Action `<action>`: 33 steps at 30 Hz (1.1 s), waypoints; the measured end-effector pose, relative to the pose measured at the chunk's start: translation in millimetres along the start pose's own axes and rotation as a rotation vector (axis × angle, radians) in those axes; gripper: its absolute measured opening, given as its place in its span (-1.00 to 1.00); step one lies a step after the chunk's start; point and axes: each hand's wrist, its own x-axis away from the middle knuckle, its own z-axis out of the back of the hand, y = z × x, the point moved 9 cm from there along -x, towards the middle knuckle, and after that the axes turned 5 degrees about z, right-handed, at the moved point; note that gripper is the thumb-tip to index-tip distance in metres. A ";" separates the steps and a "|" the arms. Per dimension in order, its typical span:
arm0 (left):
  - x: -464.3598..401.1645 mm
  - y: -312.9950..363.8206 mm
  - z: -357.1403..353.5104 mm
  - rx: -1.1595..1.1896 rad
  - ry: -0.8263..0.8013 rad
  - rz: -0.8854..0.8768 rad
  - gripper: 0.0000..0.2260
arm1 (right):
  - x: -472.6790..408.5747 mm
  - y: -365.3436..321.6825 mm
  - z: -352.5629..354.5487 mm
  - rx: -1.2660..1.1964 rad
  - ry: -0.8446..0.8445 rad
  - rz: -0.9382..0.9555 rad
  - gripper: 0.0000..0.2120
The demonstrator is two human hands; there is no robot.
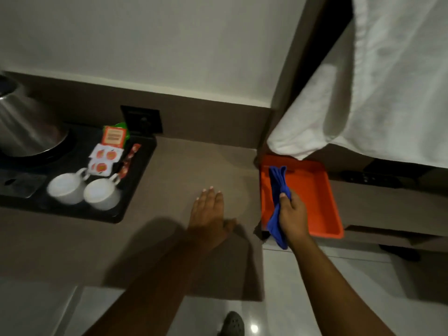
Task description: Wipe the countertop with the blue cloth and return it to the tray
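Note:
The blue cloth [277, 183] is bunched in my right hand [292, 214], which grips it over the left part of the orange tray [317, 197]. One end of the cloth lies up inside the tray and the other end hangs down past the tray's near left corner. The tray sits to the right of the brown countertop [189, 166]. My left hand [209, 210] rests flat on the countertop, palm down, fingers apart, holding nothing.
A black tray [138, 170] at the left carries a steel kettle [26, 127], two white cups [65, 191] [101, 195] and several sachets [106, 154]. A white sheet [388, 81] hangs over the upper right. A wall socket [141, 118] sits behind the counter.

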 end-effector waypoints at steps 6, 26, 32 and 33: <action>-82.1 101.5 -47.6 -0.060 -0.093 -0.156 -0.16 | -85.5 51.2 76.7 0.271 0.018 0.038 -0.78; -132.8 126.6 -119.3 -0.263 -0.258 -0.106 -0.15 | -124.2 164.5 -0.8 0.840 -0.455 0.024 -0.27; -122.6 111.5 -56.0 -0.176 -0.188 -0.149 -0.10 | -111.0 109.9 26.1 0.758 -0.358 0.019 -0.27; -114.9 103.3 -41.3 -0.171 -0.166 -0.134 -0.09 | -105.1 93.2 27.8 0.758 -0.329 0.059 -0.26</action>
